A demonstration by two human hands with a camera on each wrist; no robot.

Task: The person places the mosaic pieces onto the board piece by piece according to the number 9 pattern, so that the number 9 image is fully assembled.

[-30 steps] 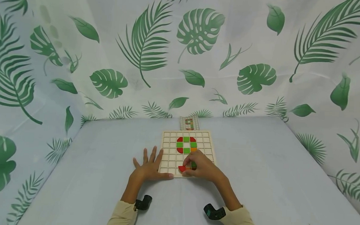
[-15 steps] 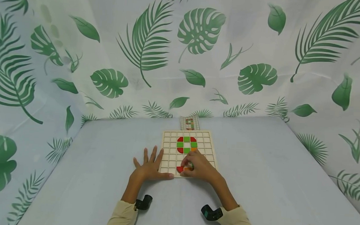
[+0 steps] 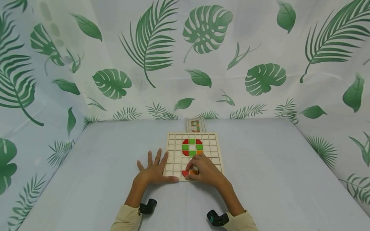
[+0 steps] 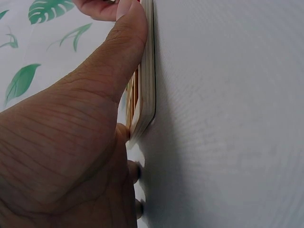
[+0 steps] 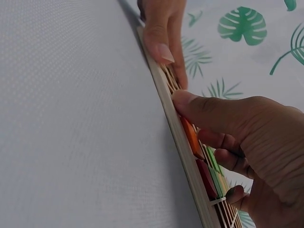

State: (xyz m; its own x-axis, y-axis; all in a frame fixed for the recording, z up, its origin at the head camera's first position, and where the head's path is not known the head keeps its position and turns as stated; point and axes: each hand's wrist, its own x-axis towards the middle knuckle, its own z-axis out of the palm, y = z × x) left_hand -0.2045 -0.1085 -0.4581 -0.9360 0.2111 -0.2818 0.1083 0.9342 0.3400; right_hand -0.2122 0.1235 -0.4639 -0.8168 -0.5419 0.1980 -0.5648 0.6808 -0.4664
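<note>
A wooden grid board (image 3: 173, 159) lies on the table in the head view. My left hand (image 3: 152, 174) is spread at its left side, thumb resting on the near-left edge. My right hand (image 3: 207, 170) pinches a red quarter-round tile (image 3: 184, 173) in the board's nearest row, thumb and forefinger at the tile. An orange tile (image 3: 193, 172) sits just right of it, partly under the fingers. In the right wrist view, the orange tile (image 5: 191, 137) and another dark red tile (image 5: 205, 178) lie along the edge; the thumb mostly hides the pinched tile.
Farther up the board is a ring of green tiles (image 3: 191, 153), red tiles (image 3: 185, 152) and an orange one. Behind the board stands a pattern card (image 3: 195, 125) with a similar coloured figure. A leaf-printed curtain (image 3: 136, 92) borders the pale tabletop (image 3: 281, 181).
My right hand has shifted slightly left with the red tile, which now lies flatter, with more of the orange tile showing beside it. The left hand stays in place.
</note>
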